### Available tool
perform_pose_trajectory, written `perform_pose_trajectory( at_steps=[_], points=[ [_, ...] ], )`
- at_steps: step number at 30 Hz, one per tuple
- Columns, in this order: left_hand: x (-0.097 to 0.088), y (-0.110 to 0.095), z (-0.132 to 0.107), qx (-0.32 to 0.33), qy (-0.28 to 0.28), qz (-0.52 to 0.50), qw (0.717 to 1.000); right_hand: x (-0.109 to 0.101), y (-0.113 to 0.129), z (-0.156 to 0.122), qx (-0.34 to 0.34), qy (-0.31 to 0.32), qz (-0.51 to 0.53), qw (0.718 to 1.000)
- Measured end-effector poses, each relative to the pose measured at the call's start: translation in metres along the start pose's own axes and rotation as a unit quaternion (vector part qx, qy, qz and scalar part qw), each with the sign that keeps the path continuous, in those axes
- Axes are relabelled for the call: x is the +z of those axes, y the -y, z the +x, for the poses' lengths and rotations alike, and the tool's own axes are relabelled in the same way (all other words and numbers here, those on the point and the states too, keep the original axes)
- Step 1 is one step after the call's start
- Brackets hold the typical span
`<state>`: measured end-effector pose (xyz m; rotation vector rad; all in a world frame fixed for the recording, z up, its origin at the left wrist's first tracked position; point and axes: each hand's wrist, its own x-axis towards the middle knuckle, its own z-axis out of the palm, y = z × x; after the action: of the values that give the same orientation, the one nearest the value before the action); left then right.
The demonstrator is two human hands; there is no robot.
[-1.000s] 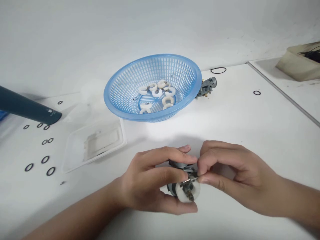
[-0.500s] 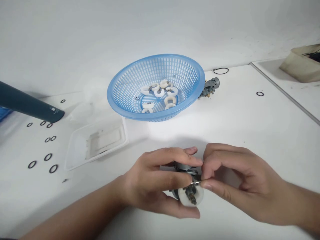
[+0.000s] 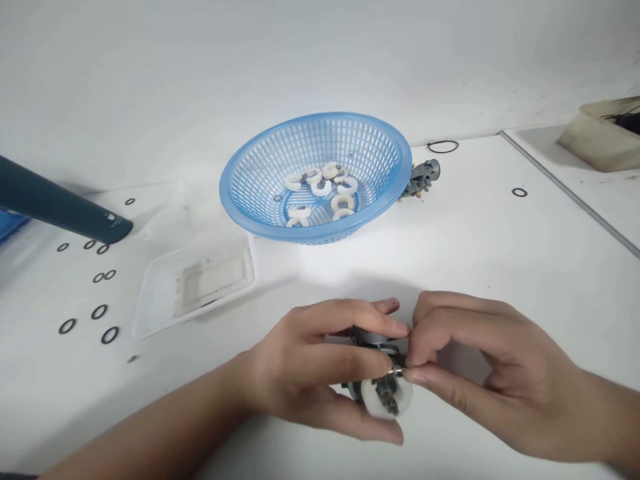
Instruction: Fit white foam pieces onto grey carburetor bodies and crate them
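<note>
My left hand point(image 3: 310, 363) is wrapped over a grey metal carburetor point(image 3: 370, 335), fingers across its top and thumb below. A round white float point(image 3: 373, 400) sits on the side of the carburetor that faces me, around a dark post with a brassy tip. At the float's upper edge, my right hand point(image 3: 480, 367) pinches a thin shiny metal pin point(image 3: 399, 371) between thumb and forefinger. One end of the pin lies by my left middle fingertip; whether it is inside the carburetor I cannot tell.
Behind my hands stands a blue plastic basket point(image 3: 235, 207) with several white floats point(image 3: 320, 188). A second carburetor point(image 3: 424, 177) lies to its right. At left are a white tray point(image 3: 150, 320), black rubber rings point(image 3: 110, 335) and a dark cylinder point(image 3: 65, 207). A beige box point(image 3: 600, 143) stands far right.
The view has shifted slightly. Both hands keep the same hold on the carburetor and the pin, and slightly more of the pin shows beside my left fingertip.
</note>
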<state>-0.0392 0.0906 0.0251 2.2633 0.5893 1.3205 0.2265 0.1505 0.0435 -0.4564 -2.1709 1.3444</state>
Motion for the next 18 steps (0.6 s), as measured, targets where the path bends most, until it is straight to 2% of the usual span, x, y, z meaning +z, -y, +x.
perform_pose_trajectory(
  at_steps=[9,15,18],
  points=[
    [0.000,-0.003,-0.001,-0.010,-0.004,-0.004,1.000,0.002,-0.001,0.001,0.028,0.002,0.052,0.998],
    [0.002,-0.004,-0.002,-0.020,-0.013,-0.014,1.000,-0.006,-0.007,0.006,0.039,0.056,0.152,0.986],
    [0.003,-0.004,-0.002,-0.026,-0.017,-0.017,0.999,-0.012,-0.010,0.008,0.037,0.081,0.159,0.983]
  ],
)
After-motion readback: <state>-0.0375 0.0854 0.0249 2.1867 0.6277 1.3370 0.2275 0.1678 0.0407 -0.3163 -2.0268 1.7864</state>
